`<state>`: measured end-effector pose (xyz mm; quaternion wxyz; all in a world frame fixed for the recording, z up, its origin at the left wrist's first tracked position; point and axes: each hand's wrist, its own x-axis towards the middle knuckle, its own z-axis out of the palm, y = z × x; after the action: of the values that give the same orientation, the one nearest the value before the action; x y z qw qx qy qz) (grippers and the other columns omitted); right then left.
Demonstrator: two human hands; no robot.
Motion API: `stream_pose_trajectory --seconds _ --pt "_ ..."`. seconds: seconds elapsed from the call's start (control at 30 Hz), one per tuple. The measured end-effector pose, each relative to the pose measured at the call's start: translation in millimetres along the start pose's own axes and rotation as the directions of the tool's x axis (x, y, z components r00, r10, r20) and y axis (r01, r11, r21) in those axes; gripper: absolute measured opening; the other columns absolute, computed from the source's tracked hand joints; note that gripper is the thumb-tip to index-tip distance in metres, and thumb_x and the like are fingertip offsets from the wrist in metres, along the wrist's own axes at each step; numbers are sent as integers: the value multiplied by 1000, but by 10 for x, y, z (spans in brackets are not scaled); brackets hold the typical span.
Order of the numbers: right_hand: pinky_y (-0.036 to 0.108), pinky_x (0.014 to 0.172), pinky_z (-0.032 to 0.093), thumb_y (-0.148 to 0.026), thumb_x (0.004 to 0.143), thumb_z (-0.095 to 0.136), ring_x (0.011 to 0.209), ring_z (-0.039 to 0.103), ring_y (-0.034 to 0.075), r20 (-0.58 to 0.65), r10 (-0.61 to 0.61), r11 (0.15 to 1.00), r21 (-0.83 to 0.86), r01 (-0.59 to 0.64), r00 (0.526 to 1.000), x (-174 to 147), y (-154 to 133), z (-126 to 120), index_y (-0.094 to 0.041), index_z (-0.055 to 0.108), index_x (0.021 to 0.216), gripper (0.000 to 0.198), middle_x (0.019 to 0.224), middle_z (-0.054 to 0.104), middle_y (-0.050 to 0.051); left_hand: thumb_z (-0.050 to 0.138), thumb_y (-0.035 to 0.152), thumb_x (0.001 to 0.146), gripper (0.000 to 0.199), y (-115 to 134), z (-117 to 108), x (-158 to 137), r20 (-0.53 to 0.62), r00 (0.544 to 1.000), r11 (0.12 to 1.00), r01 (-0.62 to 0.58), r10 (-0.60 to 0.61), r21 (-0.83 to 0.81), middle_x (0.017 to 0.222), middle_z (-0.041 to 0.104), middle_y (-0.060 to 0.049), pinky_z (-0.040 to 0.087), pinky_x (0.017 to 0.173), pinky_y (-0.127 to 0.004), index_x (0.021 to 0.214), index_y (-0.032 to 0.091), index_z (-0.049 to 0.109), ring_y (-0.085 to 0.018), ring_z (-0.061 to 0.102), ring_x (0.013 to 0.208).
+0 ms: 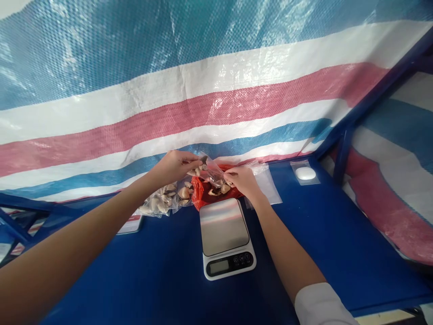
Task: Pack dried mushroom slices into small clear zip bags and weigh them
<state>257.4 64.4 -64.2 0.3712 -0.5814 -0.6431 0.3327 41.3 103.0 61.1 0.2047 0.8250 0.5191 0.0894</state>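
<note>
My left hand point(177, 166) pinches a clear plastic bag point(211, 170) by its left side, above a red plastic bag point(199, 193). Some brown-and-pale pieces, like shells or dried mushrooms, show inside the clear bag by my left fingertips. My right hand point(241, 180) is closed at the bag's right edge, its fingertips partly hidden. Below both hands, loose pieces of the same kind point(221, 189) lie in the opened red bag. A white kitchen scale point(225, 228) with a steel plate stands just in front, nothing on it.
Filled clear bags point(160, 201) lie left of the red bag, beside a partly hidden flat device point(130, 225). Flat clear bags point(270, 183) are to the right. A white rounded case point(305, 173) rests farther right on the blue table point(155, 275). Striped sheeting point(189, 108) rises behind.
</note>
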Motion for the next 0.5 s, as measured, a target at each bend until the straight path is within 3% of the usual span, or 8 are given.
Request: stream_pose_trajectory --seconds 0.27,0.5 --pt "25 55 52 -31 82 63 62 66 17 63 141 930 333 -154 988 -3 14 40 -19 77 78 20 70 72 3 51 48 91 36 69 -1 1 -86 992 993 -86 93 75 83 75 -4 49 70 -30 90 21 76 -22 67 79" --pt "26 52 49 -29 84 59 55 64 16 16 88 976 198 -89 996 10 90 45 -20 77 73 23 66 71 3 57 48 88 35 31 20 -44 -32 999 998 -45 43 -44 104 78 -4 54 82 -31 102 24 77 -22 70 90"
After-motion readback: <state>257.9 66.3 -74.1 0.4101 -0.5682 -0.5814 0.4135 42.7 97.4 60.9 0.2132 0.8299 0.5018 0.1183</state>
